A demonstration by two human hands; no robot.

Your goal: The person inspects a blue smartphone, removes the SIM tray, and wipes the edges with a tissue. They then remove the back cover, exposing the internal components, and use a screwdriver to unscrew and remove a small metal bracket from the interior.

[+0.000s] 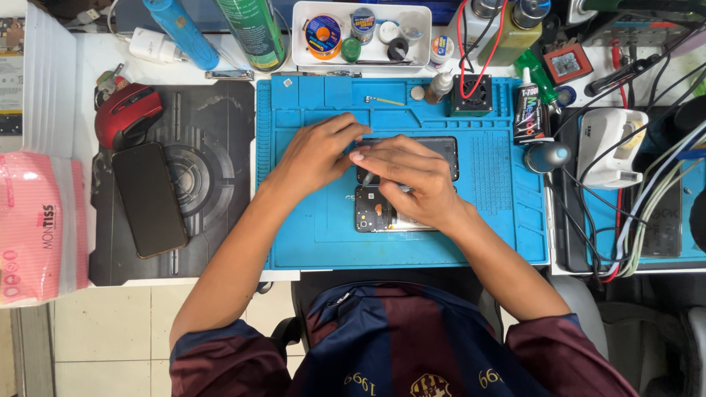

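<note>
Both hands meet over the middle of the blue mat [316, 242], which lies on the white worktop [95, 66] directly before the seated person. Two phones lie there, one above the other: a dark-screened phone [441, 151] farther away and an opened phone [371, 215] nearer, its inner parts exposed.

The left hand [312, 158] lies flat, fingers [346, 132] extended and pressing on the near left corner of the dark-screened phone, apparently steadying it. The right hand [412, 184] is curled, its fingers pinching a small slim tool [365, 179] whose tip points down at the gap between the two phones; what the tip touches cannot be told. The right palm covers most of the opened phone.

Placement suits close work: both phones sit centrally, well apart from the mat's raised edges.

Open room: bare mat lies to the left and in front of the hands. To the right, a glue tube [528, 110] and a round-headed tool [548, 156] stand near the mat's edge, with cables [632, 235] beyond. Behind, a small black fan [471, 95] and a white tray [360, 55] of spools bound the reach. A spare black phone [149, 198] and a red mouse [126, 114] rest on the dark pad [213, 242] at left, well clear.
</note>
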